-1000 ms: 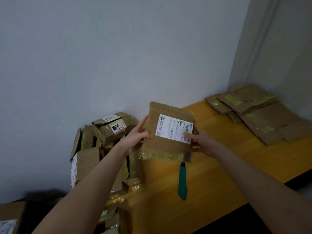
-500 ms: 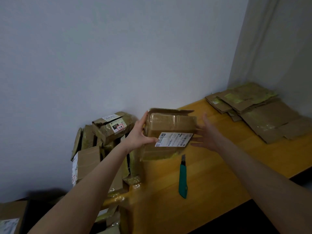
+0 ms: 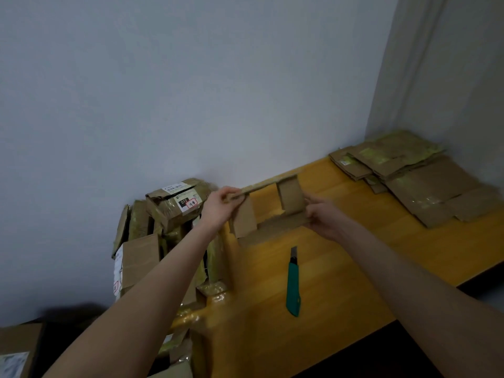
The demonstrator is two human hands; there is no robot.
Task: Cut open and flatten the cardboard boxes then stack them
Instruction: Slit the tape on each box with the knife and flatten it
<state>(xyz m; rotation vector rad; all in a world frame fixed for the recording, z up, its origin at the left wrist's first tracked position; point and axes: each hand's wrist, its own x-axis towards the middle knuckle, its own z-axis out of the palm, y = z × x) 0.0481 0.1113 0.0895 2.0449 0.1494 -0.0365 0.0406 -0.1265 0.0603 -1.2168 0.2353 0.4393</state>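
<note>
Head view: opened cardboard box (image 3: 290, 199) held above yellow table (image 3: 354, 255) near its left end, hollow side facing camera. Left hand (image 3: 218, 204) pinches upper edge; right hand (image 3: 321, 216) grips lower right corner. Green knife (image 3: 293, 285) lies on table. Flattened stack (image 3: 422, 181) far right; taped boxes (image 3: 169, 203) piled left.

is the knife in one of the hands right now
No, the green knife lies on the yellow table, while the left hand and right hand both hold the opened cardboard box.
</note>
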